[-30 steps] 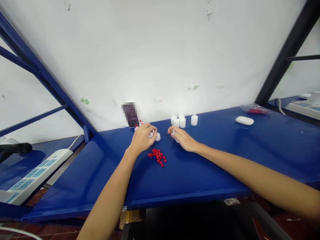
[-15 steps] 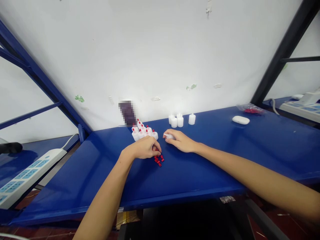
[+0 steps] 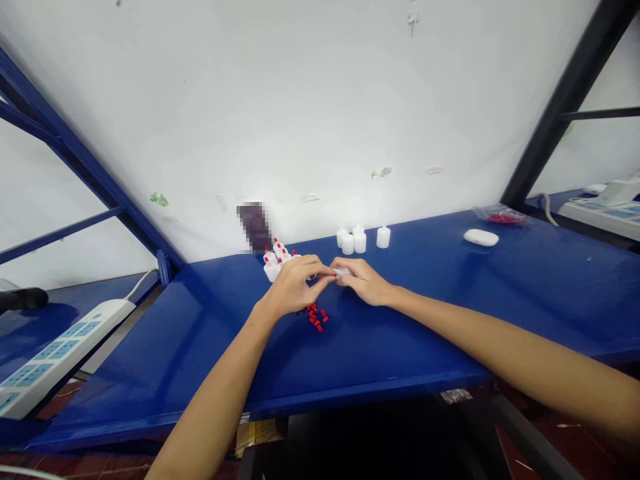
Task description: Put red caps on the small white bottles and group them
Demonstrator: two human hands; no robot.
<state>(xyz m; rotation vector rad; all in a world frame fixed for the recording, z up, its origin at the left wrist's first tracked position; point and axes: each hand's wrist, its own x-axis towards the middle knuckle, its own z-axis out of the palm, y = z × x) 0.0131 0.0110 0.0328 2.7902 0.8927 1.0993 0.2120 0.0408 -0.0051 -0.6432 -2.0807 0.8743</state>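
Scuffed white wall (image 3: 310,100) at the back, glossy blue tabletop (image 3: 400,347) running along it. From where I stand, 2 bare hands meet mid-table. Right hand (image 3: 367,283): thumb and fingers closed around a small white bottle-like cylinder (image 3: 342,272), narrow end toward the other hand, tilted, mostly covered. Left hand (image 3: 303,283): thumb and index fingertip pinching a tiny red cap-like piece (image 3: 335,274) at that narrow end; other fingers bent in. Can't tell if the piece is seated.

Loose red pieces (image 3: 315,319) lie scattered just below the left hand. Red-tipped white cylinders (image 3: 271,272) stand behind it, partly hidden, near a blurred dark rectangle (image 3: 256,228). Bare-tipped white cylinders (image 3: 359,242) stand clustered by the wall, 1 more (image 3: 383,237) slightly apart to the right.

Looks like a fitting step. To do it well: brace the cylinder firmly without squeezing its sides hard, line the red piece up with the tip's axis, push straight on with even thumb and index pressure, check it isn't cocked before letting go. Wrist should clear the loose pile; those bits would scatter easily.
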